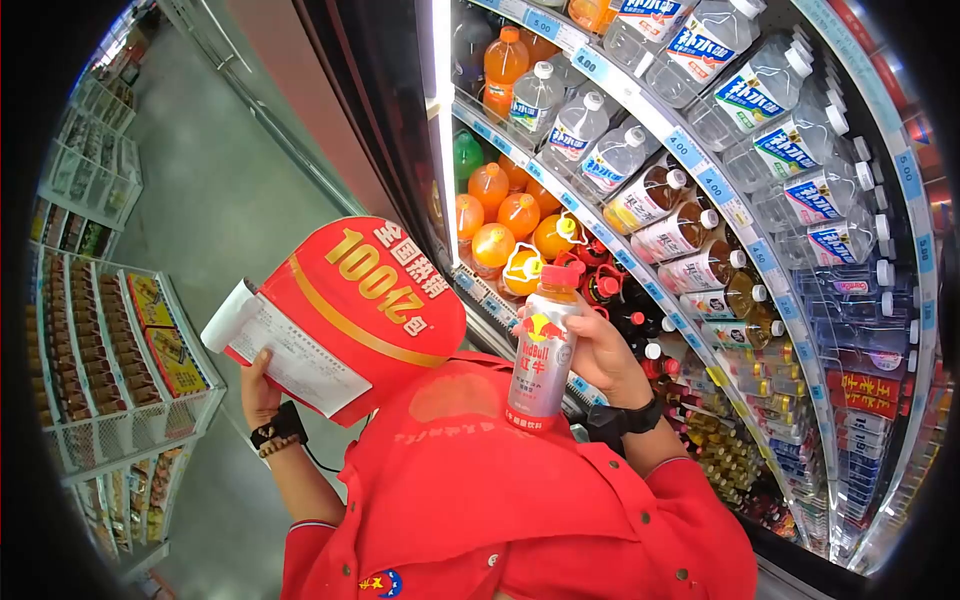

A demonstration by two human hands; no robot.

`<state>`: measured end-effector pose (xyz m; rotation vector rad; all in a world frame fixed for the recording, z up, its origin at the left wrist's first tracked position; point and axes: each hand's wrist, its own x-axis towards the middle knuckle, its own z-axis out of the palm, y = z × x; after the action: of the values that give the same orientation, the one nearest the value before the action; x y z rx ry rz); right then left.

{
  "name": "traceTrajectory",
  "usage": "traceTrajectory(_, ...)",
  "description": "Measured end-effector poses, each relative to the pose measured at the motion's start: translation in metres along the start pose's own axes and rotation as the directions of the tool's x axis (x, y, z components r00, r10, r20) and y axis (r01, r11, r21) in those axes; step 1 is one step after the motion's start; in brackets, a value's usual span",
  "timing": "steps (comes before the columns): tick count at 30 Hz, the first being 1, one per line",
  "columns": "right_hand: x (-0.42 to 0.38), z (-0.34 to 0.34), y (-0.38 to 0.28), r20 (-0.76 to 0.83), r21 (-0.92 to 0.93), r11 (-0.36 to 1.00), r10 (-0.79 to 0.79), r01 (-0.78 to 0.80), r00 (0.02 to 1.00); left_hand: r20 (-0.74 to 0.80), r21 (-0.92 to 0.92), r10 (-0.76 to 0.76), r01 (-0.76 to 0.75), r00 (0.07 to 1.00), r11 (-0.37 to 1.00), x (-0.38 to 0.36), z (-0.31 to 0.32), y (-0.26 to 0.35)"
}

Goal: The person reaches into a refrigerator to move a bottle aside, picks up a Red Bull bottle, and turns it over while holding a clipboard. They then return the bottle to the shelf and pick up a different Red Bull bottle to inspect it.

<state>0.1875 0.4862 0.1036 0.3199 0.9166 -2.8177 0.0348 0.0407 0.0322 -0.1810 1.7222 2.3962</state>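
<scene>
My right hand (603, 357) is wrapped round a silver Red Bull bottle (540, 365) with a red cap, held upright in front of my chest. Its label faces me. On the other side, my left hand (260, 392) grips the edge of a red sign board (375, 290) with gold Chinese lettering. A white printed paper sheet (300, 362), curled at its upper left end, lies against the board in the same grip. Part of the left fingers is hidden behind the board and the paper.
A lit drinks cooler with shelves of clear water bottles (705, 45), orange drink bottles (520, 214) and brown drink bottles (655, 200) stands at the right. Blue price tags line the shelf edges (680, 148). Across the grey floor (225, 190), wire-sided shelves (130, 440) hold packaged goods.
</scene>
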Motion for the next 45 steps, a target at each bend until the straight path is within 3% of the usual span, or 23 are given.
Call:
traceTrajectory(3, -0.004, -0.005, -0.001, 0.094, 0.014, 1.0, 0.008, -0.01, 0.996, -0.004, 0.014, -0.007, 0.007, 1.0, 1.0, 0.001, -0.001, -0.001)
traceTrajectory(7, -0.009, 0.0, -0.005, 0.004, -0.198, 0.98, 0.003, -0.002, 1.0, -0.002, -0.004, 0.006, -0.006, 1.0, 1.0, -0.001, 0.002, -0.001)
traceTrajectory(13, -0.015, 0.004, -0.013, 0.039, -0.456, 0.89, 0.002, 0.016, 0.999, 0.011, -0.015, 0.021, -0.021, 1.0, 1.0, 0.001, 0.004, -0.002)
traceTrajectory(23, -0.013, 0.013, -0.014, 0.006, -0.606, 0.796, 0.012, -0.006, 1.0, 0.002, -0.041, 0.013, -0.013, 1.0, 0.999, 0.002, 0.0, -0.003)
traceTrajectory(30, -0.01, 0.024, -0.001, -0.028, -0.483, 0.876, -0.003, -0.011, 1.0, -0.002, -0.02, -0.004, 0.004, 1.0, 1.0, 0.001, 0.004, 0.001)
traceTrajectory(37, -0.015, 0.009, -0.003, 0.1, -0.37, 0.928, -0.007, 0.043, 0.995, -0.01, 0.009, 0.011, -0.011, 1.0, 1.0, 0.003, 0.001, -0.003)
traceTrajectory(39, -0.017, 0.016, -0.012, 0.06, -0.438, 0.898, 0.058, -0.026, 0.997, -0.014, 0.006, 0.008, -0.008, 1.0, 1.0, 0.003, -0.002, -0.003)
traceTrajectory(41, -0.015, 0.025, -0.013, -0.043, -0.58, 0.814, -0.005, -0.021, 0.999, -0.015, -0.001, 0.01, -0.01, 1.0, 1.0, 0.003, 0.001, -0.003)
traceTrajectory(43, -0.011, 0.02, -0.008, -0.063, -0.764, 0.645, -0.106, 0.021, 0.992, -0.008, 0.003, 0.008, -0.008, 1.0, 1.0, 0.002, 0.004, -0.002)
traceTrajectory(45, -0.008, 0.021, -0.004, -0.093, -0.794, 0.607, -0.155, 0.02, 0.984, -0.004, 0.004, 0.011, -0.011, 1.0, 1.0, 0.002, 0.005, -0.001)
